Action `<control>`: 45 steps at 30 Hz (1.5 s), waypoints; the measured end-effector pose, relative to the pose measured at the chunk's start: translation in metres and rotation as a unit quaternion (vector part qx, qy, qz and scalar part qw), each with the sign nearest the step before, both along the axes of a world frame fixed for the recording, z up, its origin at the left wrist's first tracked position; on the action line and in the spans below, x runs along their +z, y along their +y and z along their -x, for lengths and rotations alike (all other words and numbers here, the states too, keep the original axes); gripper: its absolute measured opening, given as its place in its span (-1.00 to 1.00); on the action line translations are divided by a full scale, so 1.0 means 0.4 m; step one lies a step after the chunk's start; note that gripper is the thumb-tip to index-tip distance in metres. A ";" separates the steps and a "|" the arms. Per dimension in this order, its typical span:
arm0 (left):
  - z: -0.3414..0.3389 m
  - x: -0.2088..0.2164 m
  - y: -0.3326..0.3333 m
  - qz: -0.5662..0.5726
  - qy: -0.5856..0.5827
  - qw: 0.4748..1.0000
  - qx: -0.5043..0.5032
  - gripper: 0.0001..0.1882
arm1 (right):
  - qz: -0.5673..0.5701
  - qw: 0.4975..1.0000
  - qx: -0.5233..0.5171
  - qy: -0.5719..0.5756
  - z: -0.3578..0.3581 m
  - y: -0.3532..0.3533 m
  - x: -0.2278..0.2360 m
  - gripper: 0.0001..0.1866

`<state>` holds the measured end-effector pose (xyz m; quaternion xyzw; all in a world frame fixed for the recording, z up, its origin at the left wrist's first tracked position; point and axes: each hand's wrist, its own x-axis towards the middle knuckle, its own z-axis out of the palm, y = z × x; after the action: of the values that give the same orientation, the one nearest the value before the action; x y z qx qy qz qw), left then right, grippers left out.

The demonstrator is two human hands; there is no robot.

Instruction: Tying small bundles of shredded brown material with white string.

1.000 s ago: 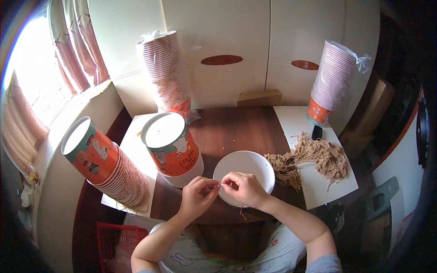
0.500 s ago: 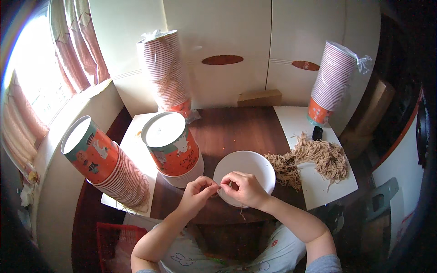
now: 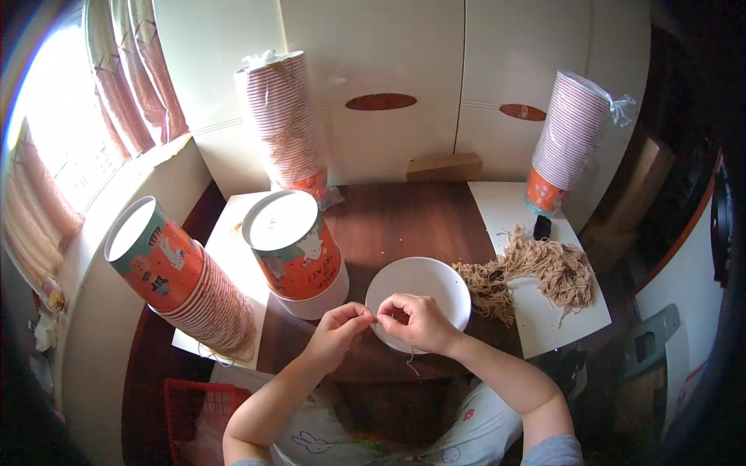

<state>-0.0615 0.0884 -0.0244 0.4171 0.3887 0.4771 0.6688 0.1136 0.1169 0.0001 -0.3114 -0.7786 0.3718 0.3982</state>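
Note:
My left hand (image 3: 339,332) and my right hand (image 3: 420,322) meet at the near left edge of a round white bowl-like container (image 3: 427,283). Thumb and forefinger of each are pinched together on a thin tan string, of which little shows between the fingertips. Its loose end (image 3: 413,363) dangles below my right hand. To the right of the container lies a tangled heap of tan strings (image 3: 548,272), partly on a white board. Just left of my hands stands an upside-down orange and green printed paper bucket (image 3: 305,264), nested over a white one.
A leaning stack of paper buckets (image 3: 186,272) stands at the left, strings hanging by its rims. Two bagged stacks rise at the back, one left (image 3: 280,124) and one right (image 3: 571,128). A small black object (image 3: 542,227) lies beside the heap. A red basket (image 3: 203,415) sits below left.
Both hands stay in nearly the same place. My fingertips have drawn very slightly apart, and the dangling string end has shifted a little.

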 end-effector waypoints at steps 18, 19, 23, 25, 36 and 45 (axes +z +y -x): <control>-0.001 0.003 -0.005 -0.030 -0.034 0.999 -0.011 -0.91 | -0.111 0.992 -0.065 0.006 0.010 -0.018 0.007 -0.95; -0.002 0.006 -0.007 -0.039 -0.018 0.999 0.001 -0.91 | -0.117 0.991 -0.071 0.003 0.009 -0.020 0.013 -0.96; -0.017 0.013 -0.010 -0.070 -0.027 0.997 0.015 -0.92 | -0.130 0.988 -0.083 0.021 0.009 -0.013 -0.001 -0.97; -0.019 0.007 -0.009 -0.114 0.040 0.991 0.053 -0.92 | -0.155 0.984 -0.092 0.000 0.010 -0.011 -0.006 -0.96; -0.012 0.010 -0.012 -0.221 0.231 0.945 0.064 -0.91 | -0.285 0.942 -0.148 -0.098 0.000 0.010 -0.017 -0.91; -0.011 0.010 -0.007 -0.253 0.212 0.940 0.087 -0.90 | 0.001 0.999 -0.036 -0.015 -0.008 0.000 0.012 -0.86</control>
<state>-0.0572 0.0854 -0.0203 0.6285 0.4232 0.5162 0.3993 0.1170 0.1171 0.0048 -0.3449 -0.7728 0.3532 0.3989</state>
